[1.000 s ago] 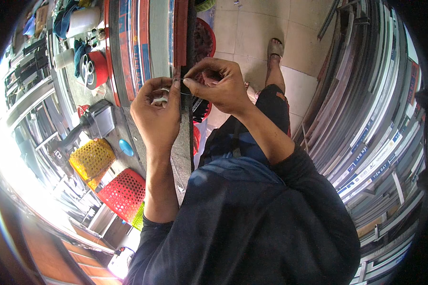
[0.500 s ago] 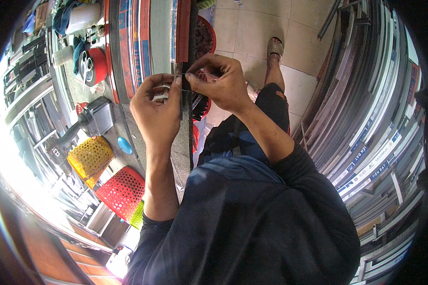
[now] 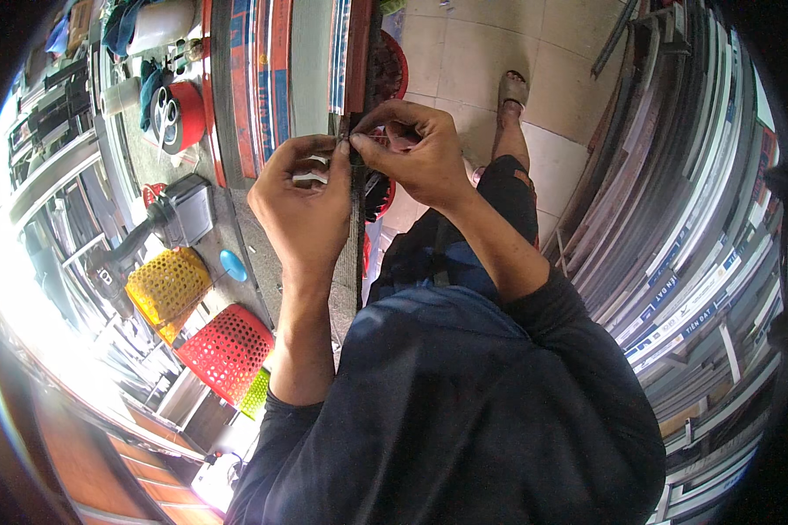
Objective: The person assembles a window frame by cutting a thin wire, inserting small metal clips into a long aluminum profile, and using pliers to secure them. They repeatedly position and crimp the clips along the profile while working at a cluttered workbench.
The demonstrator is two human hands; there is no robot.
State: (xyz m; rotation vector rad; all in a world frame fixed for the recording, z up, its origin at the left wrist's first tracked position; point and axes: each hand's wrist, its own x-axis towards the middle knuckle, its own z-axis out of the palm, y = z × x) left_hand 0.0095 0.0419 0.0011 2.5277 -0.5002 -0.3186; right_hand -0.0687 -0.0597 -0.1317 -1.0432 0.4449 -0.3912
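Note:
My left hand [image 3: 299, 197] is closed, thumb and forefinger pinched beside the near end of a reddish-brown long bar [image 3: 357, 74]. Facing it, my right hand [image 3: 414, 156] is also pinched, its fingertips almost meeting the left ones. A thin pale strand ran between both hands a moment ago; in the head view now it hardly shows, mostly hidden by the fingers. Just beyond the fingertips lies the bar, on the right edge of the bench, alongside a grey flat strip [image 3: 311, 66] and several red and blue film-covered bars [image 3: 260, 83].
Left on the bench are a red round holder with scissors [image 3: 182, 118], a dark cordless power tool [image 3: 171, 219] and a light-blue oval piece [image 3: 232, 265]. Yellow [image 3: 168, 284] and red [image 3: 226, 350] perforated baskets stand nearer. Racked long profiles [image 3: 674, 245] line the right side.
The pale strand between my fingers has mostly gone from sight. My fingertips are closer together. Bench and hands appear slightly farther right in the picture.

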